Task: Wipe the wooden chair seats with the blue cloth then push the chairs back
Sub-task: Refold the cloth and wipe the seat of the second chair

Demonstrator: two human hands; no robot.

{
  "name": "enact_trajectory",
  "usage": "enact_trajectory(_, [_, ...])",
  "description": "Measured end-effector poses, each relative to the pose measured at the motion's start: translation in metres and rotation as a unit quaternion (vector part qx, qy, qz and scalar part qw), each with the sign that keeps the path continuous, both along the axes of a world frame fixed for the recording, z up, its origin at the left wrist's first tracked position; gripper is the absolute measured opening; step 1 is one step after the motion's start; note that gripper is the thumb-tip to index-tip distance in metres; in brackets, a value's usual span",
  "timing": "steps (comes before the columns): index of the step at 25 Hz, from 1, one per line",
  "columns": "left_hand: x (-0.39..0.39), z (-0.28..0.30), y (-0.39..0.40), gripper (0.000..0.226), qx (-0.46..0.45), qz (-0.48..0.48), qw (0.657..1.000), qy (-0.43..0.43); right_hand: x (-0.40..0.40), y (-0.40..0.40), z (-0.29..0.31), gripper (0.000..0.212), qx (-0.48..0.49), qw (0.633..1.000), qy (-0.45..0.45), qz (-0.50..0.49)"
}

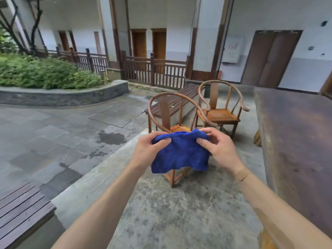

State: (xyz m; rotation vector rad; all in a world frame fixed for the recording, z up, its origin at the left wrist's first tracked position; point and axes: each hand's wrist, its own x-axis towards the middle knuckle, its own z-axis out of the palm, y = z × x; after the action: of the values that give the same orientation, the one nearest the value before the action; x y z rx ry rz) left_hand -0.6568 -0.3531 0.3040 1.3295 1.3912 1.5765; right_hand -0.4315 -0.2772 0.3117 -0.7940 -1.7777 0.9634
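— Blue cloth (180,153)?
— You pinch its top edge in your left hand (149,150) and right hand (218,150), hanging before the near chair (172,115).
— Beyond?
— Second chair (221,108) — beside the dark worktop (296,137).

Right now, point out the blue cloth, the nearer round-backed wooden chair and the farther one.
blue cloth (181,155), head view, middle of the hanging fabric
nearer round-backed wooden chair (164,112), head view, back splat
farther round-backed wooden chair (220,114), head view, seat panel
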Motion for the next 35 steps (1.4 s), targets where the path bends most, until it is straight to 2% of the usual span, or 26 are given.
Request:
enact_trajectory(9, [0.092, 0.011, 0.173, 0.013, 0.01, -0.047, 0.999, 0.018, 0.094, 0.149, 0.007, 0.028, 0.01, 0.998, 0.015, -0.06])
enact_trajectory(14, [0.117, -0.001, 0.261, 0.01, -0.003, -0.062, 0.998, 0.032, 0.122, 0.227, -0.012, 0.028, 0.006, 0.996, 0.009, -0.092])
enact_trajectory(20, [0.109, -0.029, 0.38, 0.011, -0.014, -0.075, 0.997, 0.029, 0.112, 0.335, -0.037, 0.026, -0.01, 0.993, 0.001, -0.118])
enact_trajectory(27, [0.082, -0.035, 0.541, 0.009, -0.03, -0.098, 0.995, 0.02, 0.086, 0.482, -0.037, 0.031, -0.005, 0.988, -0.023, -0.153])
enact_trajectory(35, [0.082, -0.052, 0.677, 0.009, -0.053, -0.097, 0.994, 0.007, 0.084, 0.619, -0.047, 0.037, -0.024, 0.986, -0.044, -0.162])
